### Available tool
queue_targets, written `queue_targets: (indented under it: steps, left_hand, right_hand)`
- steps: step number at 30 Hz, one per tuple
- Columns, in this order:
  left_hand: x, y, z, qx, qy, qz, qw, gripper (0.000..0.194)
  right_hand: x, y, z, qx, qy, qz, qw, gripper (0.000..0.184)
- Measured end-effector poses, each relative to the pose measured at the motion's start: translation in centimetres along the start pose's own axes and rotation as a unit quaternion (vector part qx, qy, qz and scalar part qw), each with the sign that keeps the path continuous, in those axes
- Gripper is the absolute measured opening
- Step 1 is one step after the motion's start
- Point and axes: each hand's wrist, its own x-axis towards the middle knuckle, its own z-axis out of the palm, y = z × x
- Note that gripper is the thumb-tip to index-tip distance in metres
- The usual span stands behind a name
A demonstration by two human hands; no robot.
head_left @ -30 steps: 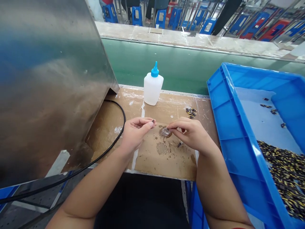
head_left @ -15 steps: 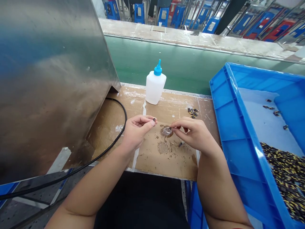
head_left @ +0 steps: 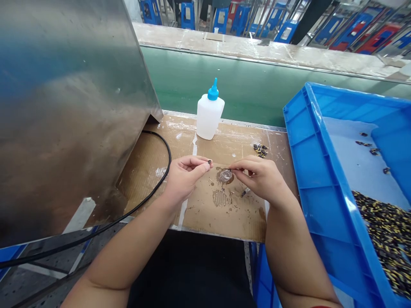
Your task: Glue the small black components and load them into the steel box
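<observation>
Over the cardboard-covered table, my left hand pinches a small dark piece between thumb and fingertips. My right hand is closed too, its fingertips at the rim of a small clear round dish. A tiny dark thing shows at those fingertips, too small to name. The dish sits on a wet patch of the cardboard. Under the right hand lies another small dark and clear piece. Beyond that hand is a little heap of black and yellow parts.
A white squeeze bottle with a blue nozzle stands at the back. On the right, a blue crate holds many black and yellow parts. A metal housing and a black cable bound the left side.
Both hands stay almost in place. The right fingertips remain at the dish rim, and the dark piece in my left fingertips shows slightly more. The view has shifted slightly.
</observation>
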Motion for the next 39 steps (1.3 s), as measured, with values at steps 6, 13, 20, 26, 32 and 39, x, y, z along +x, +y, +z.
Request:
queue_targets:
  steps: [6,13,20,26,32,39]
  left_hand:
    - [0.0,0.1,0.1,-0.002,-0.002,-0.006,1.0,0.011]
    - [-0.1,0.9,0.5,-0.048,-0.017,-0.055,0.997,0.016]
    - [0.0,1.2,0.6,-0.123,-0.024,-0.129,0.984,0.018]
    - [0.0,1.2,0.6,-0.162,-0.027,-0.155,0.974,0.024]
    - [-0.3,1.3,0.6,-0.175,-0.049,-0.15,0.972,0.028]
    - [-0.4,1.2,0.8,-0.149,-0.052,-0.132,0.979,0.031]
  right_hand:
    - [0.0,0.2,0.3,-0.011,-0.003,-0.007,1.0,0.019]
    - [0.1,0.5,0.5,-0.049,0.035,0.002,0.998,0.015]
    - [0.3,-2.8,1.1,0.138,0.156,0.045,0.977,0.009]
    - [0.5,-5.1,3.3,0.35,0.179,0.032,0.919,0.013]
    - [0.6,-5.1,3.9,0.205,0.23,-0.075,0.948,0.021]
    - [0.8,-5.3,3.9,0.152,0.26,-0.122,0.946,0.023]
